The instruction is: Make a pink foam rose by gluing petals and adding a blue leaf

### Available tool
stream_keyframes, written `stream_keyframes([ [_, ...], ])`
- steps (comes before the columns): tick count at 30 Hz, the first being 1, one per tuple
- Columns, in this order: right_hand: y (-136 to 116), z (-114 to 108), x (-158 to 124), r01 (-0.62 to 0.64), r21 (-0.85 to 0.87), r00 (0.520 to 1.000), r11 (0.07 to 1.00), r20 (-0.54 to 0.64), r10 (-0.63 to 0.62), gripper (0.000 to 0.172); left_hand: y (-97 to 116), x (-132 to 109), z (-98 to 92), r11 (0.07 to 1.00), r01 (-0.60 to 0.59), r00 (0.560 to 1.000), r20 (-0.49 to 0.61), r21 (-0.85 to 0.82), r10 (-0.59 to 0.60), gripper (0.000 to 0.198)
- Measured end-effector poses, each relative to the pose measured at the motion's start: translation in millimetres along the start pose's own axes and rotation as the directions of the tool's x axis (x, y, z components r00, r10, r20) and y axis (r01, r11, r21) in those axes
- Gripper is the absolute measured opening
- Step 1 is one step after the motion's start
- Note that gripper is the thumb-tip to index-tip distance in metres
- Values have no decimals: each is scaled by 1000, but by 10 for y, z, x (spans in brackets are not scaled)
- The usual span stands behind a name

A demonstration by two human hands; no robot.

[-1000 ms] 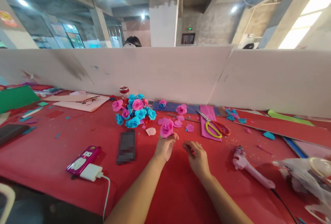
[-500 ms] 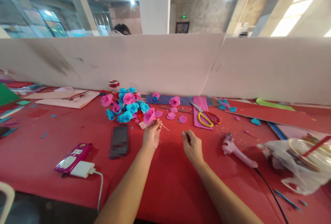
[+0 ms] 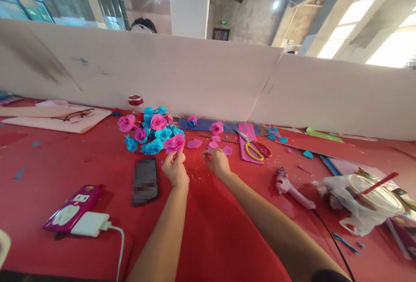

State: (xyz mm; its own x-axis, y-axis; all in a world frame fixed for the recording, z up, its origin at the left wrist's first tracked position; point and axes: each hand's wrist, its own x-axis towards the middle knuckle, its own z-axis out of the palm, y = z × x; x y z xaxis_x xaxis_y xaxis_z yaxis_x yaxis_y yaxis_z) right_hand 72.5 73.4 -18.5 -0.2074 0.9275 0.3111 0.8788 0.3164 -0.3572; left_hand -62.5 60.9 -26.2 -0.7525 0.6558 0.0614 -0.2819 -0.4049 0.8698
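Observation:
A pink paper rose [image 3: 174,143] is pinched in my left hand [image 3: 176,169], its bloom tipped upward in front of a bunch of blue and pink paper flowers [image 3: 158,122]. The thin stick on the rose is out of sight. My right hand [image 3: 218,163] hovers to the right with thumb and fingertips drawn together; whatever they hold, if anything, is too small to make out. Just beyond its fingers lie loose pink paper petals [image 3: 212,145]. Farther back on the table sits another pink paper rose [image 3: 216,128].
Scissors with yellow and red handles [image 3: 254,149] rest on pink paper [image 3: 247,130]. To the right are a pink glue gun [image 3: 294,190] with its cord and a bagged cup [image 3: 367,195]. On the left lie a phone [image 3: 145,182] and a power strip [image 3: 75,208] with a white charger [image 3: 91,224].
My right hand has moved left and forward to the petals, closer to my left hand. The rose in my left hand has turned, and its stick no longer shows. The view has shifted and tilted.

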Motion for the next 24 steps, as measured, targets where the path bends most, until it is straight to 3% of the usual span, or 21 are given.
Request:
stream_keyframes([
  [4, -225, 267, 465, 106, -113, 993, 988, 57, -100, 21, -4, 2, -36, 994, -45, 999, -22, 103, 48, 14],
  [8, -258, 417, 677, 126, -181, 988, 975, 108, -107, 23, 16, -31, -49, 984, -61, 998, -10, 167, 64, 24],
  [15, -144, 416, 720, -39, -220, 993, 975, 102, 63, 25, 17, -94, -18, 995, -17, 999, 53, 95, 12, 26],
  [24, -164, 291, 702, 16, -208, 990, 978, 138, 14, 17, 52, -125, -25, 993, -53, 992, 120, 106, 40, 21],
])
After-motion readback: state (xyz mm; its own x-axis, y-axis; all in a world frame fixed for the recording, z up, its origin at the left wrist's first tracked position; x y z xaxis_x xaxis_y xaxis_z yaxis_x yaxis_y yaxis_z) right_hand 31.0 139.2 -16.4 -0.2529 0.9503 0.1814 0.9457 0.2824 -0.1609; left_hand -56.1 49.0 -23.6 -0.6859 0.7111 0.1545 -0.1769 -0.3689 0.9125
